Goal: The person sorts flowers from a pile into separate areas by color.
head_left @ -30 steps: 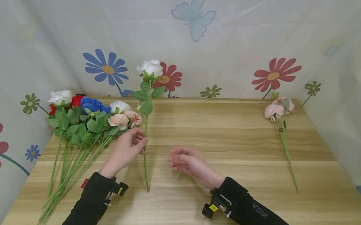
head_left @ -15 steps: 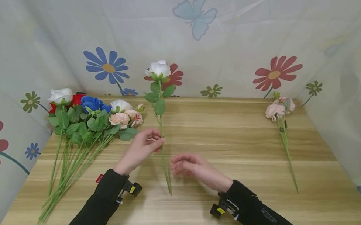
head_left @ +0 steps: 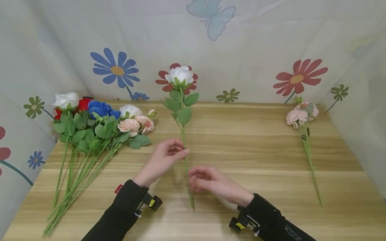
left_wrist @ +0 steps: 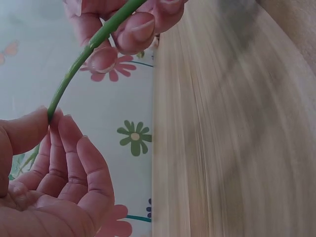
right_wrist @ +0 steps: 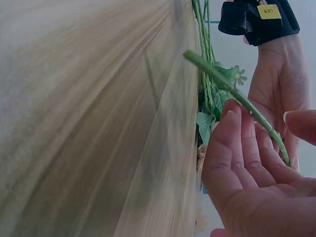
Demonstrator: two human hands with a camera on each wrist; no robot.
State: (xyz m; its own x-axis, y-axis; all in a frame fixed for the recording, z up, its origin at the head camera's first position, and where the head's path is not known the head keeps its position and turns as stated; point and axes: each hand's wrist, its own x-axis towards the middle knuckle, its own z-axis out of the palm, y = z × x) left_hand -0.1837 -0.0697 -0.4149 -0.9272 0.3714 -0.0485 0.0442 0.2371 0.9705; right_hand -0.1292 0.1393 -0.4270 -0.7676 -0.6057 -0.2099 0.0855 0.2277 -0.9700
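A white rose (head_left: pixel 179 75) with green leaves stands nearly upright over the middle of the table. My left hand (head_left: pixel 163 157) pinches its green stem (left_wrist: pixel 74 69) between thumb and fingertips, partway down. Lower on that stem is my right hand (head_left: pixel 218 183), its fingers loosely bent beside it. In the right wrist view the stem (right_wrist: pixel 247 102) crosses in front of the right fingers (right_wrist: pixel 224 148), and the thumb (right_wrist: pixel 301 126) stays apart from it. Whether the right fingers touch the stem, I cannot tell. The stem's cut end hangs below both hands.
On the left of the wooden table (head_left: pixel 246 150) lies a pile of flowers: a white rose (head_left: pixel 65 100), a blue rose (head_left: pixel 101 108), red ones and pale pink blooms (head_left: pixel 130 126). A pink flower spray (head_left: pixel 297 116) lies at the right. A printed curtain (head_left: pixel 153 25) surrounds the back.
My left hand has carried the white rose rightward, away from the pile. My right hand has shifted slightly right and down, and the stem now reaches its fingers.
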